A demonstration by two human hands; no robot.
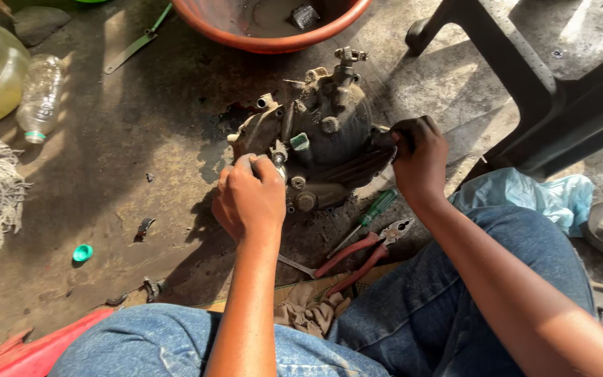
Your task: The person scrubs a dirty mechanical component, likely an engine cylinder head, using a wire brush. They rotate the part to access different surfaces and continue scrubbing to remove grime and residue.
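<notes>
So the grimy engine casing (319, 132) sits on the oily concrete floor (141, 139) right between the knees, close enough to work on with both hands. The right hand (420, 157) is clamped on the casing's right edge, probably to stop it rocking. The left hand (249, 195) is curled tight around something small at a fitting on the front, can't tell what. Red-handled pliers (361, 255) and a green screwdriver (368, 220) lie just beside it, within easy grabbing range.
</notes>
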